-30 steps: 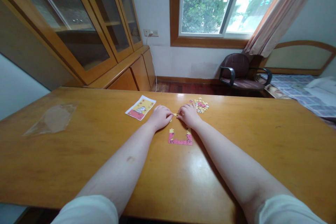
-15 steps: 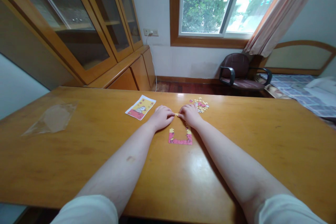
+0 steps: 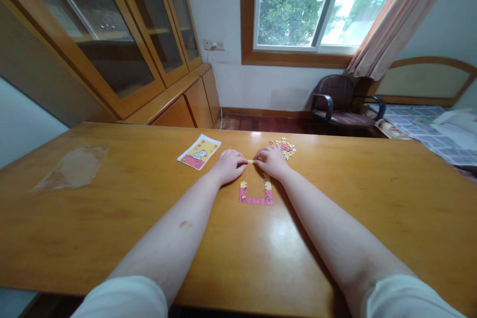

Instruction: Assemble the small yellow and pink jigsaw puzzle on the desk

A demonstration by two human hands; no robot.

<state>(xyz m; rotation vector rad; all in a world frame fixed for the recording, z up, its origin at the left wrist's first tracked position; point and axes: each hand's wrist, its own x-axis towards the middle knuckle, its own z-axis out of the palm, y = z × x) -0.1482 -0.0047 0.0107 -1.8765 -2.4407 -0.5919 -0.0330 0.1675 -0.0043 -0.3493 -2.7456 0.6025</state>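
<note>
At the left of the table (image 3: 55, 238), a clear plastic bag (image 3: 72, 169) lies flat; next, a picture sheet (image 3: 200, 151) lies near the left hand (image 3: 230, 165); the left hand's thumb and fingers are pinched on the left end of a small strip of yellow pieces (image 3: 251, 162); nearer the person, a U-shaped puzzle border (image 3: 256, 200) lies apart from the strip, its far side unfilled; the right hand (image 3: 271, 161) pinches the strip's right end, just beside the loose pile (image 3: 285, 150); compared with 1.0 s ago, the 2 sets of fingertips are closer together; this suggests that the pieces are being joined, though interlocking cannot be confirmed.
</note>
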